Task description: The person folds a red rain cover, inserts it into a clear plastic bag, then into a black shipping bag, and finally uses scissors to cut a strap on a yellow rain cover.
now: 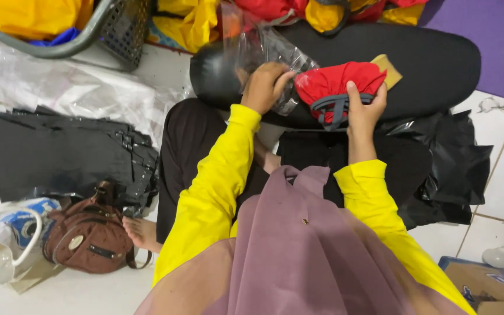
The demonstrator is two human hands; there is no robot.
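The person sits on the tiled floor (497,157) with a black cushion (438,64) across the lap. On it lies a folded red cloth bundle (336,81) with a grey strap (333,108) wrapped at its near end.

Right hand (366,111): closed on the near edge of the red cloth bundle, thumb on top, fingers beneath. Left hand (266,87): curled on the mouth of a clear plastic bag (263,46), which stands just left of the bundle and touches it. How firmly the left fingers pinch the film cannot be told; they are partly hidden.

Risks, as judged from this position:
- The bag film is thin and crumpled. A one-sided pinch may let the mouth collapse, so that the bundle catches on the rim.
- The grey strap hangs loose at the near end. It may snag the bag edge or pull the fold open.
- The bundle is gripped at one end only. Its far end, resting near a tan card (389,67), may unfold if lifted.
- The cushion surface is rounded and smooth. The bundle may slide off it if released.

Nearby: a stack of black sheets (53,151), a brown handbag (88,236) and a wire basket (123,29) at the left, well apart from both hands.
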